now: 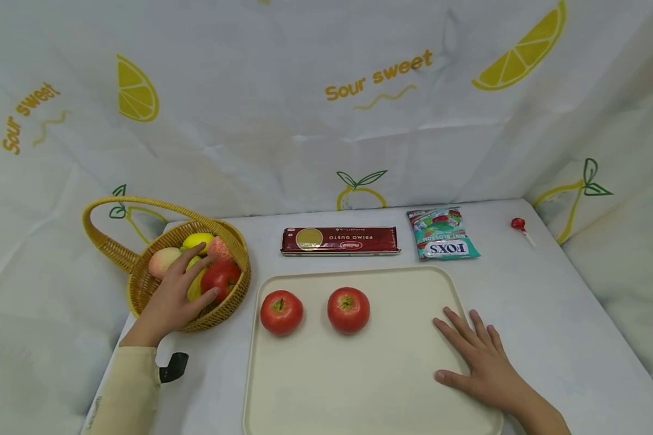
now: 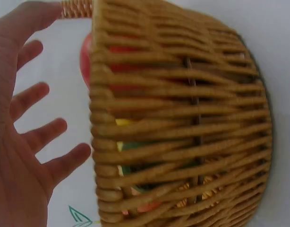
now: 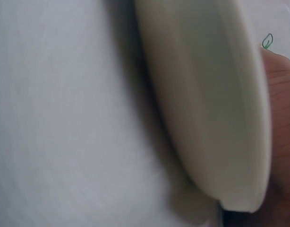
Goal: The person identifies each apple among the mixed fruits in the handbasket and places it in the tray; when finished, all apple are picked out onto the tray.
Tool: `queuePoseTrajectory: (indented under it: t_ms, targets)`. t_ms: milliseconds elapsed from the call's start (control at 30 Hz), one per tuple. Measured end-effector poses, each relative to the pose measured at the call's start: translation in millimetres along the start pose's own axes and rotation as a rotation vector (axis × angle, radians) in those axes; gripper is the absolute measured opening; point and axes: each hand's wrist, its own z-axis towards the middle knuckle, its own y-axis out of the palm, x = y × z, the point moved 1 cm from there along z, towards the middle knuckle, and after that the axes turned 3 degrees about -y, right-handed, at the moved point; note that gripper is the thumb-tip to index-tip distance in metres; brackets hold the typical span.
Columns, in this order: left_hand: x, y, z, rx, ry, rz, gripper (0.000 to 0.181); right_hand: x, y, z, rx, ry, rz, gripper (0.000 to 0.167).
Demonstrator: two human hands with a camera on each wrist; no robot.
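My left hand (image 1: pixel 175 297) is above the wicker basket (image 1: pixel 225 313) at the left, fingers spread, holding nothing. Inside the basket lie a red apple (image 1: pixel 217 279), a lemon (image 1: pixel 198 242), a pale peach (image 1: pixel 163 263) and other fruit partly hidden by the hand. The left wrist view shows the open fingers beside the basket's woven wall (image 2: pixel 183 109). At the right, my right hand (image 1: pixel 481 365) rests with spread fingers over the right edge of the cream tray (image 1: pixel 348 386). Two red apples (image 1: pixel 281 312) sit in the tray's upper left part.
Behind the tray lies a dark red spaghetti pack (image 1: pixel 340 240). A teal Fox's candy bag (image 1: pixel 443 234) is to its right, and a red lollipop (image 1: pixel 519 224) lies near the table's right edge. The basket's tall handle (image 1: pixel 158 202) arches over its far side.
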Motion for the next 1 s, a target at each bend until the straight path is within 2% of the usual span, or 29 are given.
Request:
queuePoseTrajectory:
  t_ms: [100, 200, 467, 667, 867, 1000]
  targets:
    - [-5.9, 1.1, 2.1, -0.079, -0.004, -0.015, 0.068, 0.6, 0.9, -0.5, 0.0, 0.001, -0.003, 0.092]
    - [-9.5, 2.6, 2.9, -0.119, 0.021, -0.01, 0.068, 0.7, 1.2, -0.8, 0.001, 0.004, -0.005, 0.092]
    - [-13.7, 6.4, 5.1, -0.154, 0.118, 0.023, 0.075, -0.4, 0.3, -0.7, 0.011, 0.0, -0.006, 0.092]
    - [-17.5, 9.8, 10.2, -0.208, 0.188, 0.061, 0.077, 1.2, 1.6, -0.1, 0.003, 0.004, -0.007, 0.092]
    - [-19.4, 13.8, 13.7, -0.271, 0.181, 0.082, 0.07, 0.3, 0.8, 1.0, -0.006, 0.01, 0.002, 0.091]
    - [-18.6, 15.2, 15.2, -0.28, 0.189, 0.114, 0.069, 0.9, 0.8, 1.0, -0.009, 0.012, 0.001, 0.091]
